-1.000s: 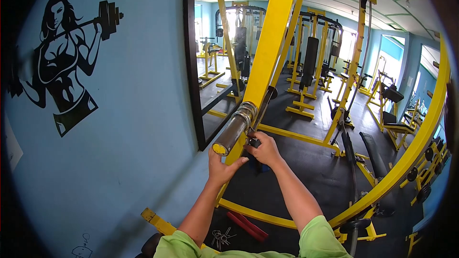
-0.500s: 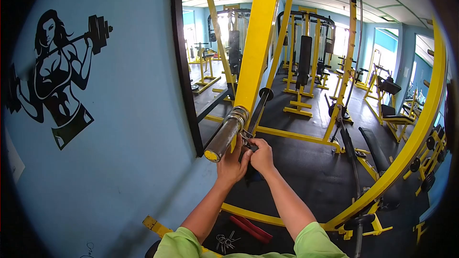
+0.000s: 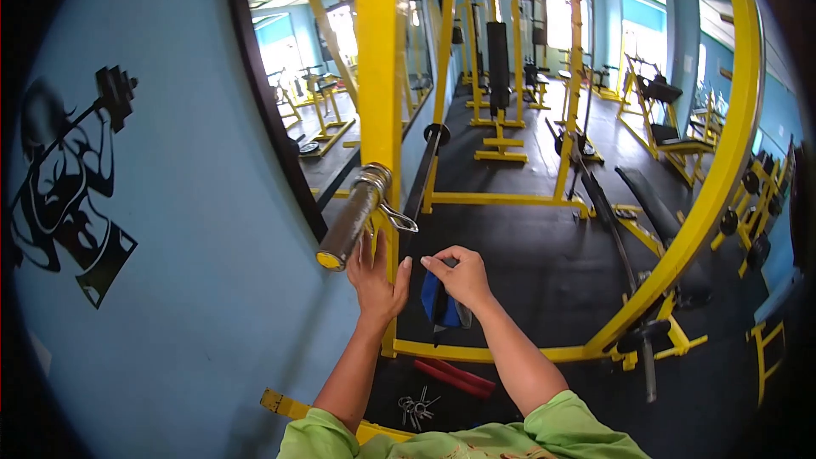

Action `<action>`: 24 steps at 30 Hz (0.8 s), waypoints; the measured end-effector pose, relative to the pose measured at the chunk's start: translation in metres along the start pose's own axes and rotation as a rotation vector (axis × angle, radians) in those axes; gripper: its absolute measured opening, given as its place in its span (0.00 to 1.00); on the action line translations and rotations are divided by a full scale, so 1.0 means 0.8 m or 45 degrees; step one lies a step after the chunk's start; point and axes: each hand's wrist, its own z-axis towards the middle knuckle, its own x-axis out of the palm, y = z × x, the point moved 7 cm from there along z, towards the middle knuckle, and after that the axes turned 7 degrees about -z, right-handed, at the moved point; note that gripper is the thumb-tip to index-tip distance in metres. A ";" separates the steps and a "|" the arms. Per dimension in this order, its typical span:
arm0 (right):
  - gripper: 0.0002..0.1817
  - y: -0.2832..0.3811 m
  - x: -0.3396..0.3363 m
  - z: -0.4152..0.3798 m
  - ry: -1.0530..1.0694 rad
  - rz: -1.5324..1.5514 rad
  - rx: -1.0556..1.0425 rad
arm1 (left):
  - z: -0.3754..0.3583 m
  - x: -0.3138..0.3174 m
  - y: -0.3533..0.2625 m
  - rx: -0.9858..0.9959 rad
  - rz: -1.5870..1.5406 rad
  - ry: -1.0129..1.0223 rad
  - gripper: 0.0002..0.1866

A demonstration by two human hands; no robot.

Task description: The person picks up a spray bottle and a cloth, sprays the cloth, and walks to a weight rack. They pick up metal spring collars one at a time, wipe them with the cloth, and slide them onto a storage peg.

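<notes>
A metal bar sleeve (image 3: 350, 219) with a yellow end cap sticks out toward me beside a yellow upright post (image 3: 380, 59). A spring clip (image 3: 398, 218) sits around its inner end, with the wire handles hanging to the right. My left hand (image 3: 376, 280) is just below the sleeve, fingers spread and pointing up, holding nothing. To its right, below the clip, my right hand (image 3: 459, 276) has thumb and index finger pinched together; whatever is between them is too small to make out. A blue and black object (image 3: 440, 302) shows behind my right hand.
Several loose spring clips (image 3: 416, 408) and a red bar-like item (image 3: 455, 378) lie on the dark floor near me. A curved yellow frame (image 3: 680, 263) arches on the right, next to a black bench (image 3: 650, 204). The blue wall (image 3: 170, 204) stands close on the left.
Both hands have come away from the clip, which now hangs free of them on the sleeve. My hands have moved apart. The view has shifted to the right.
</notes>
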 end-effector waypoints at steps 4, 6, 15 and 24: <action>0.14 -0.052 -0.018 -0.014 0.039 0.478 0.238 | -0.058 0.027 -0.015 -0.045 -0.197 0.193 0.31; 0.15 -0.091 -0.020 -0.029 -0.028 1.193 0.301 | -0.095 0.063 -0.028 -0.378 -0.803 0.523 0.31; 0.32 -0.298 0.024 -0.249 0.025 1.355 1.295 | -0.322 0.197 -0.069 -1.341 -0.976 0.856 0.11; 0.28 -0.548 -0.086 -0.462 -0.299 -0.685 1.370 | -0.522 0.282 -0.122 -1.265 -0.589 1.309 0.11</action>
